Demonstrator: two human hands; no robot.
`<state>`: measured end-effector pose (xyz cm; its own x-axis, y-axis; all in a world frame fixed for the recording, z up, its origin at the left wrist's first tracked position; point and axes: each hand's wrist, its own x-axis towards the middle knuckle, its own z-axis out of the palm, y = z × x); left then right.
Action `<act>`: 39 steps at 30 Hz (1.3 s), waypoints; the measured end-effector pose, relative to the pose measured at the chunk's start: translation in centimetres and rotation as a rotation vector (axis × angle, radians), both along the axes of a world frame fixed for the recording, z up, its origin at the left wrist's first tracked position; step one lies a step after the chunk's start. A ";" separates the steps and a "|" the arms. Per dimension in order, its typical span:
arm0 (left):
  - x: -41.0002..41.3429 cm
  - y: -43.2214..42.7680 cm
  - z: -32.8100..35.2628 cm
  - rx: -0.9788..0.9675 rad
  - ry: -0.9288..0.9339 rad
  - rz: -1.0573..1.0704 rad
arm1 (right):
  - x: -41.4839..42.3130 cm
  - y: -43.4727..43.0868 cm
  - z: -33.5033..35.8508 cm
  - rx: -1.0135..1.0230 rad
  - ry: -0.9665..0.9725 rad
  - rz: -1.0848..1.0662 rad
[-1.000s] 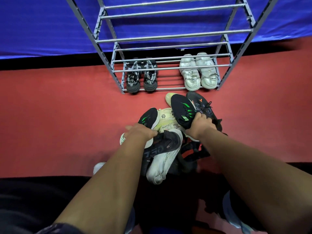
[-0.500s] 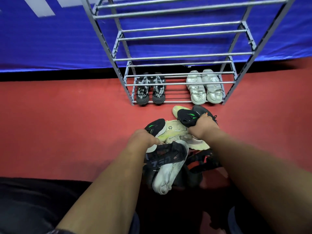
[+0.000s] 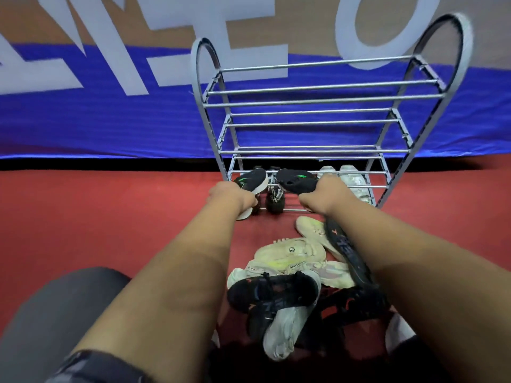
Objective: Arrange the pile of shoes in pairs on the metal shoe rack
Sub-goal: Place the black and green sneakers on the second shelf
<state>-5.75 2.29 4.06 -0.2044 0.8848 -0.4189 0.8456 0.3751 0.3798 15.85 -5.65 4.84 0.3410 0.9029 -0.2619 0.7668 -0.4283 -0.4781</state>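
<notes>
I have the left hand (image 3: 232, 196) with its fingers curled round the left shoe (image 3: 253, 181), a black one with green marks and a white sole, held just in front of the rack (image 3: 318, 100) at the level of its lowest shelf. The right hand (image 3: 323, 194) grips the right shoe (image 3: 297, 181), a matching black one with green, also just in front of the rack, near its middle. The two held shoes are apart. On the rack's bottom shelf a black pair (image 3: 275, 197) sits toward the left, partly hidden behind the held shoes, and a white pair (image 3: 355, 181) sits side by side at the right end. The pile (image 3: 290, 272) lies on the red floor (image 3: 110, 217) in front of the rack: cream, white and black shoes lying over one another. Behind the rack hangs a blue banner (image 3: 110, 120) with large pale letters.
</notes>
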 end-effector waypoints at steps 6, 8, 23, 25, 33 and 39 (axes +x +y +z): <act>1.7 3.4 -1.9 0.121 -0.127 0.121 | -0.7 4.2 -4.0 0.173 0.160 -0.149; 2.2 4.8 -3.4 0.164 -0.129 0.116 | -0.7 6.1 -6.9 0.176 0.165 -0.159; 4.9 14.7 -11.8 0.341 -0.055 0.132 | -2.4 17.9 -13.3 0.228 0.144 -0.203; 5.1 15.4 -12.3 0.349 -0.046 0.117 | -2.7 18.5 -14.4 0.224 0.148 -0.204; 5.1 16.0 -14.7 0.376 -0.005 0.051 | -2.3 18.2 -16.8 0.208 0.160 -0.116; 4.5 15.0 -15.5 0.330 -0.081 -0.014 | -1.3 16.4 -17.1 0.235 0.202 -0.024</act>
